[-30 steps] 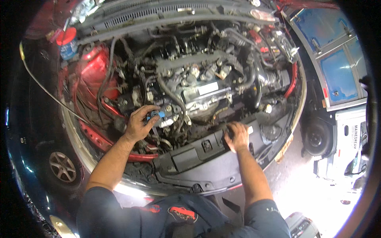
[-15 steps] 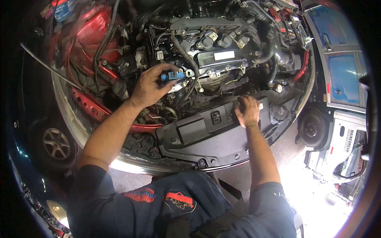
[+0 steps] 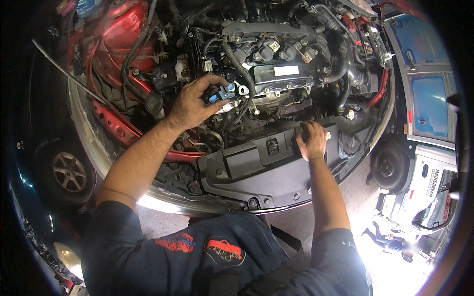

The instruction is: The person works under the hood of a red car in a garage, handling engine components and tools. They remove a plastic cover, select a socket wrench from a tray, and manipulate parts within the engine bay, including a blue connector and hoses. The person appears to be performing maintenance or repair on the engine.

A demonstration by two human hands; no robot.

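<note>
I stand at the front of a red car [image 3: 118,37] that spreads from 10 o'clock round to 2 o'clock. Its engine [image 3: 266,73] sits near 12 o'clock, with lots of pipes and wires around it. Nearer to me, from 4 to 7 o'clock, lies a long black plastic cover [image 3: 247,180].

My left hand [image 3: 195,104] is at 11 o'clock. Its fingers pinch the blue piece, with the thumb under it. My right hand [image 3: 313,141] is at 3 o'clock, bent over the back edge of the black cover. I cannot tell if those fingers grip the edge or only lean there.

A bendy, ridged black hose [image 3: 236,64] comes down from 12 o'clock, just right of my left hand.

The small blue piece [image 3: 223,93] is tilted, a bit before 12 o'clock. Just to its right is a pale round end [image 3: 243,90] with a hole in it.

I think a soft but sure pinch is best, since a small piece could drop down between the parts. Leaning lightly on my right hand should help me stay steady, and good light on the piece helps too.
</note>
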